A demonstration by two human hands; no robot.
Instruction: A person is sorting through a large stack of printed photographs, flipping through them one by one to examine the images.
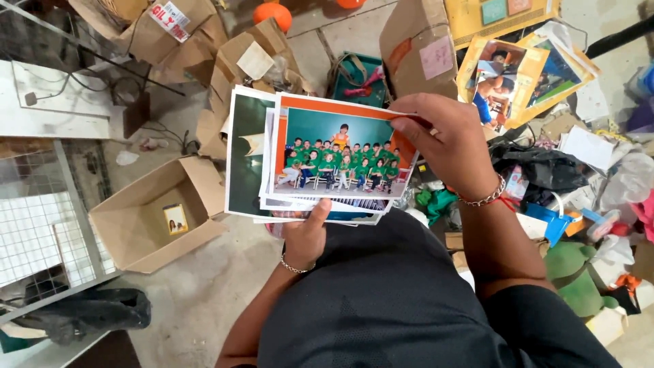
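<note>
Wire rack (41, 225), far left — white mesh panels, standing on the concrete floor (204, 293).

Open cardboard box (153, 215), on the floor just right of the rack; flaps spread, one small yellow-framed photo card (176, 219) lying flat inside.

Stack of photo prints (320, 157), centre, held up over the lap well above the floor. The sheets are fanned and uneven, larger dark-green ones at the back. The top print has an orange border, a teal background and rows of small figures in green shirts with one in orange standing behind; glossy, flat, uncreased as far as can be seen.

Left hand (304, 235) — supports the stack from below, thumb pressed over the lower edge; its grip is clenched on the prints, likely to keep the loose sheets from sliding. A thin bracelet sits at the wrist.

Right hand (446, 146) — fingers pinched on the upper right corner of the top print, thumb beneath; the hold looks suited to steadying or lifting that one sheet. Beaded bracelet and red thread at the wrist.

More photo prints (524, 75), upper right, loose on the floor among cardboard.

Clutter (586, 204), far right — plastic bags, paper, a green soft toy (572, 276).
</note>
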